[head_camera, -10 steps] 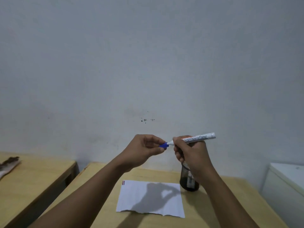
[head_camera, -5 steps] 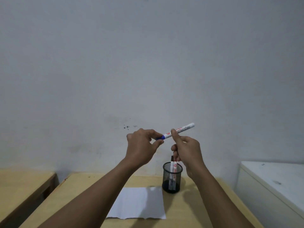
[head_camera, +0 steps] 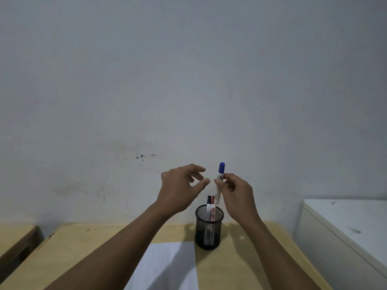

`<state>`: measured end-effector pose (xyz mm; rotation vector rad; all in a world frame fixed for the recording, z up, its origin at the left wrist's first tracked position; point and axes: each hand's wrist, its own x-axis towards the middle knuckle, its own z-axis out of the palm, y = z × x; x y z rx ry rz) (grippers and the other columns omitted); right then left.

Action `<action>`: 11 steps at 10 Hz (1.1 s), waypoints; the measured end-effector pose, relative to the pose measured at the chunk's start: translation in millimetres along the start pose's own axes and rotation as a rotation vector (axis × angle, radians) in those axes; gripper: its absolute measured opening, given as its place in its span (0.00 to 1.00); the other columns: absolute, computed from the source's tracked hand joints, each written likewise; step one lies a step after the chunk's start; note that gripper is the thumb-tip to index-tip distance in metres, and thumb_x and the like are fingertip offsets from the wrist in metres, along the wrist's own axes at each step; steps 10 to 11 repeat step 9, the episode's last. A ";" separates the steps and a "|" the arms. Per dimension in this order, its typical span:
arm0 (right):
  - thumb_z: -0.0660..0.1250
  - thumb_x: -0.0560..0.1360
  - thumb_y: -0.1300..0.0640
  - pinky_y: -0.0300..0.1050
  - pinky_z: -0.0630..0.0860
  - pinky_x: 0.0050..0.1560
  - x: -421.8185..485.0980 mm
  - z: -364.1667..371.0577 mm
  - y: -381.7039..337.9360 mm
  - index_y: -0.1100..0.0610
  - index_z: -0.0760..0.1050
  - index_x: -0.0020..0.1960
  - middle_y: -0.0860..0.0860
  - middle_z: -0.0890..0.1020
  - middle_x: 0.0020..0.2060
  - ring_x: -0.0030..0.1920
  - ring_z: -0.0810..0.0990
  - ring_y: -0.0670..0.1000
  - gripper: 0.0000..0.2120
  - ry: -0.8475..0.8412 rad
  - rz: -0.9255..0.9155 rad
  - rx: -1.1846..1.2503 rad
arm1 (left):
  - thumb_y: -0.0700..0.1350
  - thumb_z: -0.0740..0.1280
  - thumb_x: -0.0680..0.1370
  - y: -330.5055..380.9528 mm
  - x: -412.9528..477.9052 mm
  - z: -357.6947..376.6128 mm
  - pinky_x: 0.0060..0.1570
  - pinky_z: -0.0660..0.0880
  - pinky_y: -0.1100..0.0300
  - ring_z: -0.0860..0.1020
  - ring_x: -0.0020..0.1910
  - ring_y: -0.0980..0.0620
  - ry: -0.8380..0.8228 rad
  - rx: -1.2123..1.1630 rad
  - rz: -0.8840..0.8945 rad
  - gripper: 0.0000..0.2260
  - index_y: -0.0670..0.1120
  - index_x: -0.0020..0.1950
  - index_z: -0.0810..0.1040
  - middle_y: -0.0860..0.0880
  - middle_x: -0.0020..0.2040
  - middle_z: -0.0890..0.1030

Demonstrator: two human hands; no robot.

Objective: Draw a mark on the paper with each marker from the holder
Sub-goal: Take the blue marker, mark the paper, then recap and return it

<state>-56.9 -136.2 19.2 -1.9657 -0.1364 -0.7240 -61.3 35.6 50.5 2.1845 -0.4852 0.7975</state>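
I have the right hand [head_camera: 234,191] raised above the tabletop [head_camera: 100,243], its thumb and fingers pinched around the blue marker [head_camera: 219,181], which stands close to upright with its blue cap on top and its white barrel running down behind the fingers. The marker's lower end hangs just above the rim of the holder [head_camera: 209,231], apart from it. My left hand [head_camera: 180,189] floats just to the left of the marker with the fingers spread and loose, gripping nothing; its thumb tip comes very near the right hand's fingers, and I cannot tell whether they touch. The holder is a black mesh cup standing on the tabletop, toward the far edge and right of centre, directly below both hands. Inside it stand two more markers, a black-capped marker [head_camera: 208,208] on the left and a red-capped marker [head_camera: 213,208] right beside it, both upright with caps on and poking above the rim. The paper [head_camera: 167,266] lies flat on the tabletop, nearer to me and to the left of the holder, its far right corner just beside the cup's base, with my left arm's shadow falling across it.
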 end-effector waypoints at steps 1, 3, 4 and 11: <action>0.68 0.79 0.51 0.31 0.71 0.39 9.0 10.3 22.1 0.56 0.82 0.56 0.51 0.83 0.46 0.42 0.80 0.43 0.11 -0.043 0.069 -0.060 | 0.62 0.69 0.74 -19.2 1.1 21.1 0.56 0.66 0.51 0.80 0.47 0.61 -0.124 0.143 -0.112 0.16 0.57 0.58 0.80 0.60 0.47 0.84; 0.65 0.80 0.52 0.51 0.81 0.46 7.0 25.6 59.7 0.54 0.74 0.69 0.48 0.84 0.42 0.43 0.83 0.50 0.18 -0.154 0.141 -0.208 | 0.71 0.70 0.65 -52.5 -10.2 59.2 0.65 0.60 0.45 0.70 0.69 0.52 -0.543 0.362 -0.219 0.38 0.54 0.70 0.71 0.55 0.69 0.74; 0.66 0.81 0.52 0.49 0.81 0.39 5.7 29.0 68.5 0.45 0.59 0.77 0.47 0.83 0.37 0.38 0.84 0.48 0.28 -0.200 0.130 -0.272 | 0.69 0.72 0.65 -58.4 -13.1 70.4 0.62 0.61 0.46 0.71 0.67 0.51 -0.596 0.371 -0.229 0.36 0.52 0.67 0.74 0.52 0.67 0.76; 0.58 0.83 0.48 0.57 0.66 0.68 5.8 35.1 72.8 0.46 0.63 0.77 0.52 0.74 0.68 0.67 0.75 0.52 0.23 -0.290 0.108 -0.630 | 0.67 0.73 0.66 -59.0 -16.3 73.6 0.61 0.61 0.46 0.73 0.64 0.51 -0.575 0.339 -0.232 0.32 0.53 0.65 0.77 0.53 0.64 0.78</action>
